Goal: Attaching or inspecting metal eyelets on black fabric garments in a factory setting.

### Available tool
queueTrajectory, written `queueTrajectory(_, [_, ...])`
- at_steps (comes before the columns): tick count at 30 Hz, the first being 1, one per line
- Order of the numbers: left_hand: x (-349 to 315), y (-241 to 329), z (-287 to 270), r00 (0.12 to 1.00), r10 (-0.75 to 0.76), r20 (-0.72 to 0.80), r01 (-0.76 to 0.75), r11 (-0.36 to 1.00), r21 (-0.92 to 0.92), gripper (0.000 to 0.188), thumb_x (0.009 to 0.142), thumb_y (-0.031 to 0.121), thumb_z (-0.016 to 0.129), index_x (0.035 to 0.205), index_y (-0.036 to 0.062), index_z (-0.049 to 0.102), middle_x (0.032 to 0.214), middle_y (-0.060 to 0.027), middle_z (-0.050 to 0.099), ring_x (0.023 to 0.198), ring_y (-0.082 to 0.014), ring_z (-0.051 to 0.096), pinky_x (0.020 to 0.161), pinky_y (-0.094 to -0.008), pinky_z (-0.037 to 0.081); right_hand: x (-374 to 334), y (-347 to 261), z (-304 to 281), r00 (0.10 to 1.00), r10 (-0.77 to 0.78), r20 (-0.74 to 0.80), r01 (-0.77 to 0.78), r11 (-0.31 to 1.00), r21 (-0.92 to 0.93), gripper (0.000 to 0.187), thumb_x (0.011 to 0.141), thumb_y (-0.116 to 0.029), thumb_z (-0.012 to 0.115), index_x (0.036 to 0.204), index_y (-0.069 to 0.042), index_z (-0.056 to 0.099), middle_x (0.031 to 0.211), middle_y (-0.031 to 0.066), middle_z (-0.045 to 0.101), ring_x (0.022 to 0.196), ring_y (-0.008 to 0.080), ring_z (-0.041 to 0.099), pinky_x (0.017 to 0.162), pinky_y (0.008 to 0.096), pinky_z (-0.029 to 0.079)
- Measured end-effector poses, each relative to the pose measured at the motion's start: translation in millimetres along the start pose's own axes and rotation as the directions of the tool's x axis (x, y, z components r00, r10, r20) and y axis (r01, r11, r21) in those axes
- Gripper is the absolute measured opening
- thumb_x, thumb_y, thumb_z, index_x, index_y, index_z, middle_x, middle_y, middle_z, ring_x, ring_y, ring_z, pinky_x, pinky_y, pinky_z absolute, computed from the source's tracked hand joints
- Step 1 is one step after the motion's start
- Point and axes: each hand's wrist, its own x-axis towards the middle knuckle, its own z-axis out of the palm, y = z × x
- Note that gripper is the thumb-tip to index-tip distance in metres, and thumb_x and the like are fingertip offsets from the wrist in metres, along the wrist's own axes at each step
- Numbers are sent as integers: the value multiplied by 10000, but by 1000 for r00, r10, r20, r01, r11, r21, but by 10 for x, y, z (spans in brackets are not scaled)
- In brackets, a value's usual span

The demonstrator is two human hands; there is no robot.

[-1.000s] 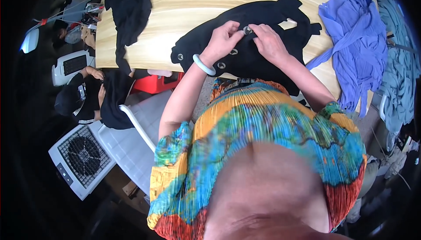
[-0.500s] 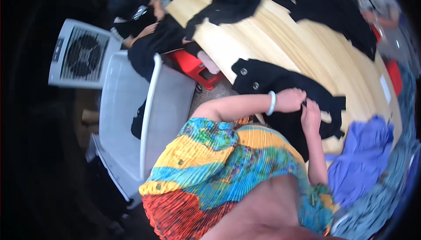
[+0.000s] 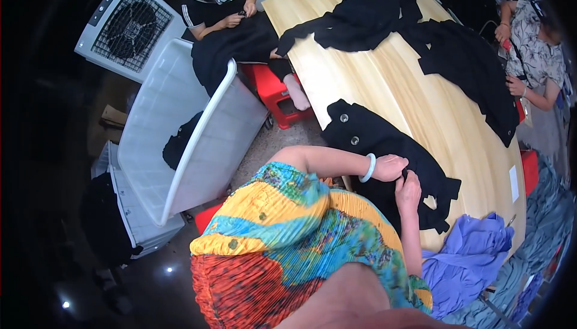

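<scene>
A black garment lies over the near edge of the wooden table, part of it hanging toward my lap. Two round silvery buttons show on its left part. My left hand, a pale bracelet on its wrist, is closed on the cloth. Close against it, my right hand also pinches a small raised bit of the black fabric. Whether a small tool is between the fingertips cannot be made out. A purple garment lies crumpled by my right forearm.
More black garments lie across the wooden table. A large pale tub stands left, near a fan unit and a red stool. One person sits far left; another works at right.
The whole view has shifted, so the table and tub sit differently in it. Both hands stay together at the black garment, still holding its cloth.
</scene>
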Motion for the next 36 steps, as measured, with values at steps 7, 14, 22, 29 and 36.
queueTrajectory(7, [-55,-59,-41,999,-11,37,12,1000,-15,91,678,6,487,749,-50,477,717,-223,551,728,-389,548,651,-444,439,-20,-33,106,999,-10,-44,9,1000,-6,184,731,-40,489,896,39,497,808,209,532,797,360,523,712,428,420])
queueTrajectory(14, [-102,-113,-75,992,112,54,-114,993,32,77,694,-13,470,761,-50,482,710,-222,552,720,-396,555,626,-458,441,-37,38,109,1000,-1,-3,1,996,89,165,719,-3,472,877,30,506,819,203,530,804,362,521,709,420,420])
queueTrajectory(22, [-10,-211,-201,952,101,290,-44,980,-195,165,743,84,505,871,18,586,807,-182,596,750,-314,585,671,-365,463,-111,197,0,998,-15,62,-20,846,533,128,786,-60,518,906,-13,523,663,145,500,609,262,527,581,325,419])
queueTrajectory(29, [4,-138,-332,880,14,476,139,948,-285,290,797,162,523,1013,-31,541,843,-160,589,794,-225,551,738,-317,421,-234,252,51,899,234,369,-434,378,818,190,785,-16,573,958,-23,495,637,-69,410,587,8,392,545,153,329])
queueTrajectory(36, [-33,-99,-130,961,0,278,102,930,-352,226,692,166,669,786,-22,586,705,-106,600,656,-147,558,611,-265,442,-327,261,60,801,280,529,-598,365,713,395,788,-78,589,1148,-21,439,630,-53,429,568,21,406,525,165,326])
